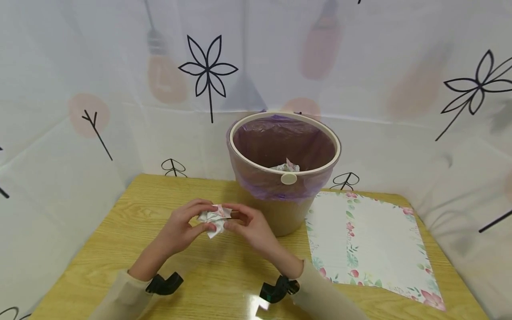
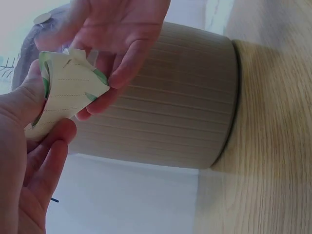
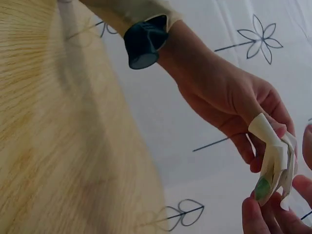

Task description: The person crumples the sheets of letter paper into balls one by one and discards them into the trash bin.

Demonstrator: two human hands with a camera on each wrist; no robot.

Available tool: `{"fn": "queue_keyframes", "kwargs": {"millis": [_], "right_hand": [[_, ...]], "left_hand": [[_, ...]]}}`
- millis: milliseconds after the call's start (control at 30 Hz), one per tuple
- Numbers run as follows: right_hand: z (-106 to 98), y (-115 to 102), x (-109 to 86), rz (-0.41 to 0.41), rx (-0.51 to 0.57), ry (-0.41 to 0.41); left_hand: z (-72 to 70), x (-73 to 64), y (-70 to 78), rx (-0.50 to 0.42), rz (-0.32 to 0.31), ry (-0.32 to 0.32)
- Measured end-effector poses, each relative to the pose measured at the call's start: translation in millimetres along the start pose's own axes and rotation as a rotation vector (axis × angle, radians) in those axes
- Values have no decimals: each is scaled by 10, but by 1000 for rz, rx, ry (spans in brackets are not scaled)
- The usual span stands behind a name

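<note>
A crumpled sheet of floral lined paper [image 1: 215, 217] is held between both hands above the wooden table, in front of the bin. My left hand [image 1: 180, 227] pinches its left side, thumb below and fingers above. On the right side, my right hand [image 1: 253, 226] grips it between thumb and curled fingertips. The left wrist view shows dotted lines and green leaves on the folded paper [image 2: 70, 85]. Seen from the right wrist, the paper [image 3: 274, 158] is creased into several folds, with fingertips of both hands on it.
A beige bin [image 1: 276, 213] with a purple liner bag [image 1: 256, 182] stands at the table's back. Crumpled paper [image 1: 289, 166] shows inside it. Flat floral-bordered sheets [image 1: 376, 240] lie right of the bin. A patterned white cloth [image 1: 132, 89] hangs behind the wooden table [image 1: 108, 258].
</note>
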State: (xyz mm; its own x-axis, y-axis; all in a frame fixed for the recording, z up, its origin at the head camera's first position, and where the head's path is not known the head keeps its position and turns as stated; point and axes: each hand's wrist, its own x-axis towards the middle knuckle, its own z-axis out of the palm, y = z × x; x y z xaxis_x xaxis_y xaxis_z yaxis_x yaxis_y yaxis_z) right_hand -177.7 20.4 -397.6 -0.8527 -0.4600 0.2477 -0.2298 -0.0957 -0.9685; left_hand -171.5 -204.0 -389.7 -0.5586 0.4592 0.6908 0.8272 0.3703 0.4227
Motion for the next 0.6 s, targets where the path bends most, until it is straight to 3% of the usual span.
{"fn": "queue_keyframes", "kwargs": {"millis": [200,400,600], "right_hand": [[43,-48,-2,-123,-179,-5],[75,-77,1,-112,-254,19],[83,-95,-4,-96,-262,8]], "left_hand": [[10,28,1,1,19,36],[28,26,12,-4,-23,38],[60,36,-4,-35,-8,73]]}}
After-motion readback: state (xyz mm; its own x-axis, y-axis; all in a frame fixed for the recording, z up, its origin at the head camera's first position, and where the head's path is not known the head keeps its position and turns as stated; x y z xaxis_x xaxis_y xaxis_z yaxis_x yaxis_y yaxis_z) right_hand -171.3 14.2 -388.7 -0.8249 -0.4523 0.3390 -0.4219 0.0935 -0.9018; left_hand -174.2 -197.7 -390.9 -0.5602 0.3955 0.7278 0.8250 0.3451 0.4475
